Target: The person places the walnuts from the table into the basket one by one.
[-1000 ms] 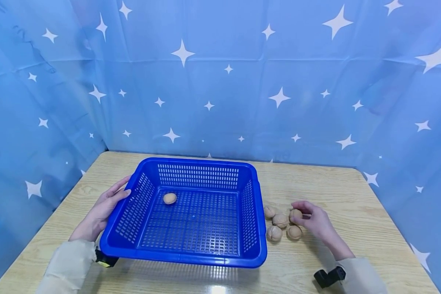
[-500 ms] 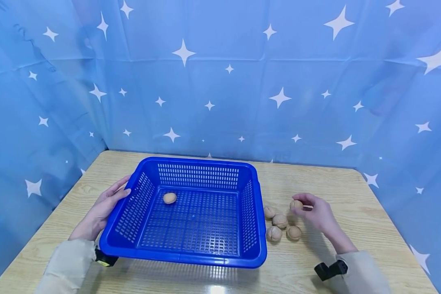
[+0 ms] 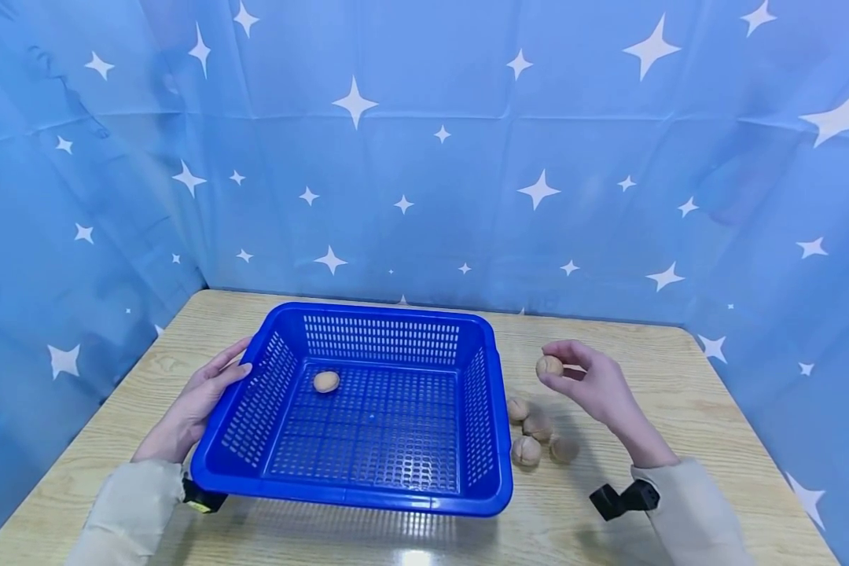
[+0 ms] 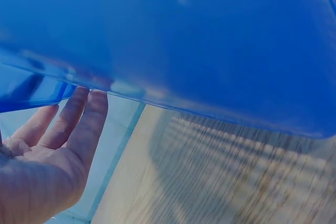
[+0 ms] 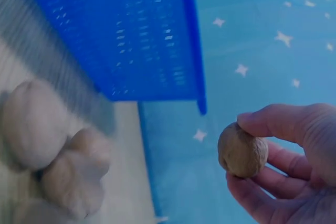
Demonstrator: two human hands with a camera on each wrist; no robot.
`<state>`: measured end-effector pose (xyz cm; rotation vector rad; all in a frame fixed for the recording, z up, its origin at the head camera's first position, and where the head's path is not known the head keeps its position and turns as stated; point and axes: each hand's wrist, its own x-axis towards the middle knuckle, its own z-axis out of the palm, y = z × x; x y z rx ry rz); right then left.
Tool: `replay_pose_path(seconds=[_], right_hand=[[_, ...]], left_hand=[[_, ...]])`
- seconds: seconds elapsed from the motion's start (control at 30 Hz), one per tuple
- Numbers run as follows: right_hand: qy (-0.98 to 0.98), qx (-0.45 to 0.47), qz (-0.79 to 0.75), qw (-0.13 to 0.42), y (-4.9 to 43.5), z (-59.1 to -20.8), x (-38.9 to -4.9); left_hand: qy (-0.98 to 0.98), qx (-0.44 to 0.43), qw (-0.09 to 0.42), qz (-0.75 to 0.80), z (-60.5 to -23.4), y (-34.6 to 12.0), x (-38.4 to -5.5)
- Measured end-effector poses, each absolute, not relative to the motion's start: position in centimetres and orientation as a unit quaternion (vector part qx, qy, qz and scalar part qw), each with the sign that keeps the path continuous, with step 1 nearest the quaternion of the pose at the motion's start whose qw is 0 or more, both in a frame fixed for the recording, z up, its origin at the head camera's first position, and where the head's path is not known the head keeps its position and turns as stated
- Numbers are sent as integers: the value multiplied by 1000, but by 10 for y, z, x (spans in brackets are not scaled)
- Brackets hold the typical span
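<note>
A blue plastic basket [image 3: 371, 491] with slotted walls is held at its left side by my left hand [image 3: 196, 401], thumb on the rim and fingers on the outer wall. In the left wrist view the fingers [image 4: 86, 124] reach up to the basket's underside. One walnut [image 3: 326, 382] lies inside, toward the back left. My right hand [image 3: 597, 385] pinches another walnut [image 3: 549, 366] between thumb and fingertips, raised over the table right of the basket. The right wrist view shows this walnut [image 5: 241, 150] with the fingers around it.
Several walnuts [image 3: 527, 451] sit clustered on the wooden table [image 3: 679, 393] by the basket's right wall. A blue curtain with white stars [image 3: 424, 157] hangs behind the table and along its sides.
My right hand has lifted a walnut from the cluster and moved it up and a little left, toward the table's back. The left hand and basket stay put.
</note>
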<state>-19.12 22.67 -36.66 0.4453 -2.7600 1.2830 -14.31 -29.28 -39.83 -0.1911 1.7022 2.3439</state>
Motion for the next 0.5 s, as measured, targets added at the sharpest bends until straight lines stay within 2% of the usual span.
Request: replay_pose_path(seconds=[0.5], right_hand=[[-872, 204, 443, 38, 183, -340, -200]], left_hand=[[568, -59, 118, 812, -398, -292, -143]])
